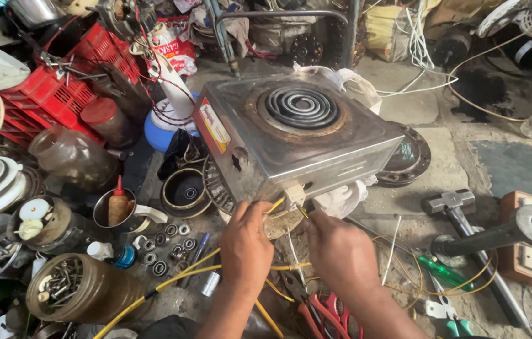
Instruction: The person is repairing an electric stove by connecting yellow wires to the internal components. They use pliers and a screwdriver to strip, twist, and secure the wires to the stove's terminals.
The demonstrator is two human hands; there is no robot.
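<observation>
On a cluttered concrete workshop floor [460,169], the tilted steel single-coil hotplate [297,135] sits at twelve o'clock of both hands; left hand [246,242] and right hand [340,251] pinch yellow wires [276,204] at its lower corner.

Scuffed, rust-stained steel hotplate [297,141], red plastic crate [59,94], glossy yellow wire [172,282], rough concrete floor [454,169].

This is a cramped repair workshop for small electrical appliances, with the work done on a stained concrete floor [460,163]. A steel single-coil hotplate [294,141] sits tilted among loose yellow wires [184,276]. A red plastic crate [53,94] holds parts, a brown jar of screws [81,289] lies on its side, steel bearing rings [165,242] are scattered, and red-handled pliers [329,314] and a steel hammer [460,216] lie nearby.
</observation>
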